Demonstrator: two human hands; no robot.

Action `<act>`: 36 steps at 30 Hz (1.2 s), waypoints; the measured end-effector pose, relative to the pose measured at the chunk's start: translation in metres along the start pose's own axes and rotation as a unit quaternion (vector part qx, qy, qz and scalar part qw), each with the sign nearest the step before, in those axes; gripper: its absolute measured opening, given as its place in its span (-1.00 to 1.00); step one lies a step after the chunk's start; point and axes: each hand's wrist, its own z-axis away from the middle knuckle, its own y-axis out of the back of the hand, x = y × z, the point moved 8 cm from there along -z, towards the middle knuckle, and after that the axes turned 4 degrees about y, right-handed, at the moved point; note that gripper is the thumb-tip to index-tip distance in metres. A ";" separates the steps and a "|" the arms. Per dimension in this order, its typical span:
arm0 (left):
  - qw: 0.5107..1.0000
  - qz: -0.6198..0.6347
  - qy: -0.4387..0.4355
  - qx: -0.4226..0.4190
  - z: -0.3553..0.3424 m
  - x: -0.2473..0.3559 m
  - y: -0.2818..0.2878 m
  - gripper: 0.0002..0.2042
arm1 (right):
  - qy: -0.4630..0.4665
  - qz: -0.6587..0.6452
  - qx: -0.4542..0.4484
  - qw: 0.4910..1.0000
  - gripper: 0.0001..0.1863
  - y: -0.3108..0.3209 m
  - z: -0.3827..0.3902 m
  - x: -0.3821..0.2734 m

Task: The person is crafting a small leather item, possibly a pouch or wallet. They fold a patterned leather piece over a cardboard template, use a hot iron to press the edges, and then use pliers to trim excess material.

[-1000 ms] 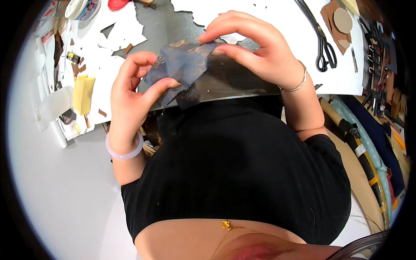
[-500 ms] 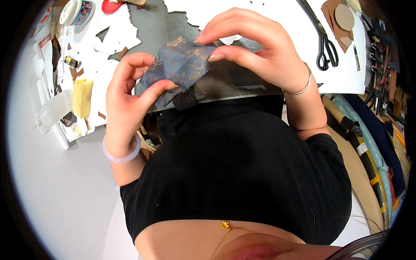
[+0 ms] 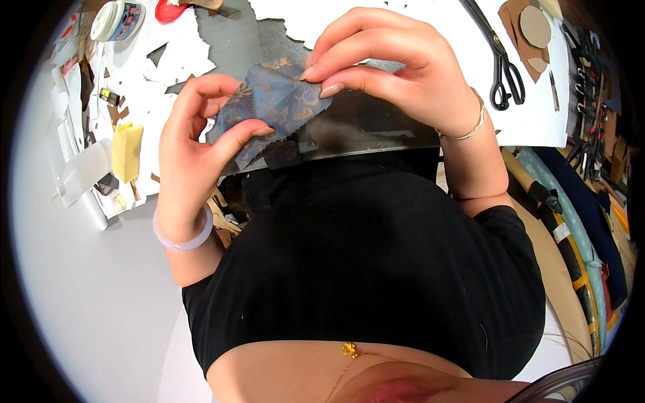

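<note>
A small piece of thin blue-grey cloth (image 3: 285, 101) with a gold flower pattern and a frayed edge is held up above the near edge of the table. My left hand (image 3: 191, 144) grips its left side, thumb on top and fingers mostly hidden behind it. At the upper right edge my right hand (image 3: 410, 74) pinches the cloth between thumb and fingertips. Just below the cloth a dark patterned patch (image 3: 283, 154) shows; whether it is another piece or a reflection I cannot tell.
Under my hands lies a dark glossy sheet (image 3: 376, 124). Black scissors (image 3: 500, 74) and brown card pieces (image 3: 517, 27) lie to the right. On the left stand a white tub (image 3: 117, 21) and a yellow block (image 3: 126, 151), among paper scraps. Fabric rolls (image 3: 571, 221) stand beside the table.
My right fingertips have closed together on the cloth's edge, where thumb and finger were farther apart. My left hand has shifted slightly left, and the cloth looks more stretched out.
</note>
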 end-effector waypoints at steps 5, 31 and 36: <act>1.000 0.002 0.000 -0.002 0.000 -0.001 0.000 -0.54 | 0.037 -0.004 -0.006 0.999 -0.79 0.002 -0.003 -0.001; 0.998 0.015 0.032 -0.059 -0.008 0.000 -0.006 -0.50 | -0.047 0.070 -0.037 0.996 -0.75 -0.001 -0.005 0.007; 0.999 -0.008 0.017 -0.050 -0.010 0.000 -0.005 -0.47 | -0.014 0.094 -0.045 0.994 -0.74 0.002 0.002 0.010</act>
